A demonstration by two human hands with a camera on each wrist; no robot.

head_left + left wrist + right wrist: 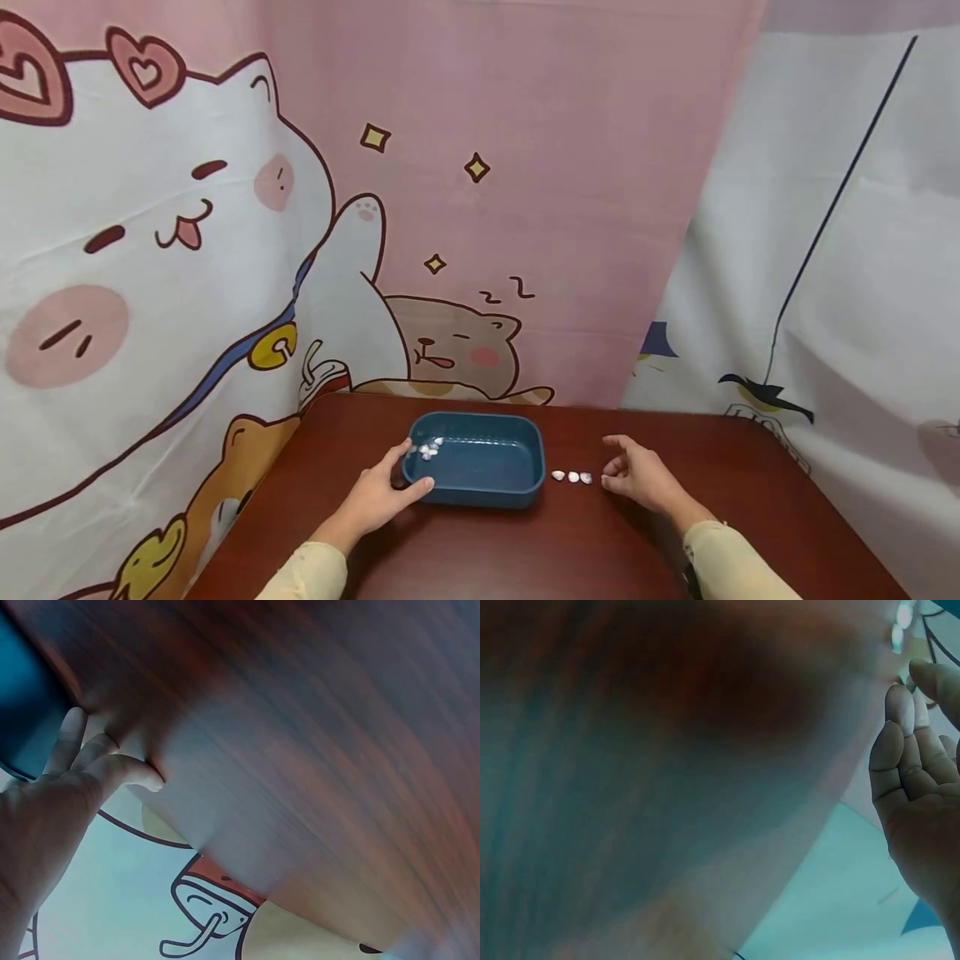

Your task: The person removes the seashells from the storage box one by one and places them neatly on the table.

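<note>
A dark blue rectangular bin [483, 497] sits on the table with several small shiny, whitish shell-like pieces [427, 452] inside at its left end. My left hand [378, 497] spans the bin's front left corner, thumb at the front rim and fingers along the left side. To the right of the bin, three more such pieces [573, 477] lie in a row on the table. At the row's right end my right hand [637, 477] pinches another small whitish piece [909, 681] between thumb and fingertip, low over the table. Its remaining fingers are partly bent.
The reddish-brown wooden table [480, 558] carries the bin and the pieces. Behind it and at both sides hang printed cloths [570, 208] with cartoon animals, close to the table's back edge.
</note>
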